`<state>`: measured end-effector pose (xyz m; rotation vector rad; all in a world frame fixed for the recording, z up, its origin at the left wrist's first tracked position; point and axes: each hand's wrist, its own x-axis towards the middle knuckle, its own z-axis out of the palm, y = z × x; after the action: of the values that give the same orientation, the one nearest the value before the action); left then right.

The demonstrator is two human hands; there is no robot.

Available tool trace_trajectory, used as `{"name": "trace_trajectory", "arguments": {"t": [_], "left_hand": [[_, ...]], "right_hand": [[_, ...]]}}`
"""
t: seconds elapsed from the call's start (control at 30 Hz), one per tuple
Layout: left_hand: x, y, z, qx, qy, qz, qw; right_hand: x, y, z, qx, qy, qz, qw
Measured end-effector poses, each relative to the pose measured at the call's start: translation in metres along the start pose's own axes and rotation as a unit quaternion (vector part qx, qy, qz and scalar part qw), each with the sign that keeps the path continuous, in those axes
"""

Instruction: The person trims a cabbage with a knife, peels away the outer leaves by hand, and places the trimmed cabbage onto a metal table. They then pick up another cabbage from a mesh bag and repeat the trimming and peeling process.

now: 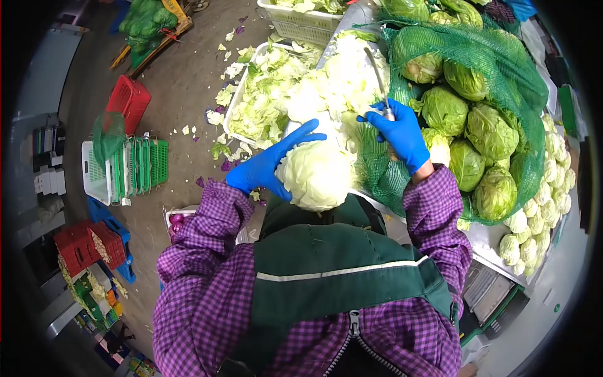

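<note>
In a blue glove, my left hand (267, 164) grips a pale, trimmed cabbage (317, 177) from its left side, close in front of my body. My right hand (403, 135), also gloved in blue, is wrapped round the handle of a knife (377, 70) whose thin curved blade points up and away from me. The blade is apart from the cabbage. Loose pale cabbage leaves (314, 94) are heaped on the table beyond both hands. To the right of my right hand, several green cabbages (492, 132) sit in an open green mesh bag (405, 47).
A white crate (233, 113) full of leaves stands left of the table, another white crate (301, 28) behind it. Trimmed cabbages (540, 217) are piled at the far right. Leaf scraps litter the floor (182, 94). Red (127, 103) and green crates (147, 164) stand at left.
</note>
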<state>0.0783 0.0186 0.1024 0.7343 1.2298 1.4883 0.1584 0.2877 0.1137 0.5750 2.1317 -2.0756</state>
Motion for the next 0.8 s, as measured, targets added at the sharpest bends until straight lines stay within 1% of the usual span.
{"name": "trace_trajectory", "arguments": {"t": [0.03, 0.07, 0.1, 0.13, 0.17, 0.2, 0.23, 0.27, 0.3, 0.33, 0.37, 0.4, 0.43, 0.47, 0.5, 0.53, 0.57, 0.6, 0.63, 0.67, 0.7, 0.73, 0.77, 0.8], "left_hand": [[-0.001, 0.002, 0.001, 0.0, 0.002, 0.002, 1.0], [-0.003, 0.003, 0.001, 0.005, 0.014, 0.01, 1.0], [-0.006, 0.004, 0.001, 0.011, 0.026, 0.016, 0.999], [-0.006, 0.005, 0.0, 0.01, 0.03, 0.016, 0.999], [-0.006, 0.006, -0.002, 0.01, 0.022, -0.003, 1.0], [-0.005, 0.006, -0.003, 0.011, 0.011, -0.021, 1.0], [-0.005, 0.006, -0.002, 0.012, 0.008, -0.022, 1.0], [-0.004, 0.007, -0.001, 0.07, -0.007, -0.041, 0.997], [-0.004, 0.007, 0.0, 0.128, -0.023, -0.059, 0.99], [0.002, 0.021, 0.01, 0.087, -0.025, -0.041, 0.995], [0.004, 0.021, 0.013, 0.087, -0.028, -0.041, 0.995], [0.004, 0.02, 0.016, 0.058, -0.013, -0.031, 0.998], [0.003, 0.019, 0.018, 0.029, 0.002, -0.022, 0.999], [-0.001, 0.025, 0.019, 0.065, 0.019, -0.028, 0.997], [0.0, 0.028, 0.018, 0.065, 0.018, -0.027, 0.997], [0.002, 0.03, 0.017, 0.117, 0.003, 0.016, 0.993], [0.002, 0.03, 0.016, 0.169, -0.012, 0.059, 0.984], [0.001, 0.029, 0.016, 0.169, -0.012, 0.059, 0.984], [0.0, 0.028, 0.015, 0.144, -0.011, 0.063, 0.988], [-0.001, 0.027, 0.015, 0.119, -0.01, 0.066, 0.991], [-0.002, 0.026, 0.019, 0.119, -0.009, 0.065, 0.991], [-0.004, 0.024, 0.024, 0.052, 0.024, 0.045, 0.997], [-0.004, 0.023, 0.027, -0.014, 0.056, 0.024, 0.998], [-0.004, 0.014, 0.025, -0.015, 0.052, 0.024, 0.998]], "right_hand": [[0.001, -0.001, -0.005, 0.015, 0.009, 0.021, 1.0], [-0.006, -0.004, -0.013, -0.053, -0.035, 0.081, 0.995], [-0.013, -0.004, -0.009, -0.053, -0.038, 0.081, 0.995], [-0.022, -0.006, 0.002, -0.088, -0.071, -0.051, 0.992], [-0.03, -0.01, 0.014, -0.119, -0.1, -0.18, 0.971], [-0.035, -0.018, 0.025, -0.116, -0.133, -0.186, 0.967], [-0.037, -0.024, 0.035, -0.113, -0.162, -0.193, 0.961], [-0.034, -0.025, 0.044, -0.166, -0.15, -0.238, 0.945], [-0.033, -0.035, 0.041, -0.177, -0.181, -0.169, 0.953], [-0.026, -0.031, 0.04, -0.198, -0.142, -0.164, 0.956], [-0.021, -0.03, 0.039, -0.219, -0.104, -0.16, 0.957], [-0.022, -0.033, 0.033, -0.23, -0.073, -0.107, 0.965], [-0.015, -0.019, 0.029, -0.23, -0.072, -0.107, 0.965], [-0.002, 0.007, 0.022, -0.206, 0.001, -0.156, 0.966], [0.007, 0.022, 0.013, -0.181, 0.074, -0.204, 0.959], [0.01, 0.024, 0.004, -0.182, 0.074, -0.204, 0.959], [0.011, 0.026, -0.004, -0.156, 0.101, -0.125, 0.975], [0.013, 0.028, -0.008, -0.13, 0.127, -0.046, 0.982], [0.007, 0.021, -0.007, -0.13, 0.126, -0.047, 0.982], [-0.006, 0.011, -0.006, -0.067, 0.034, 0.004, 0.997], [-0.02, 0.006, -0.004, -0.003, -0.058, 0.058, 0.997], [-0.029, 0.013, -0.005, 0.058, -0.172, 0.076, 0.981], [-0.04, 0.026, 0.003, 0.058, -0.17, 0.076, 0.981], [-0.049, 0.043, 0.016, 0.182, -0.172, 0.106, 0.962]]}}
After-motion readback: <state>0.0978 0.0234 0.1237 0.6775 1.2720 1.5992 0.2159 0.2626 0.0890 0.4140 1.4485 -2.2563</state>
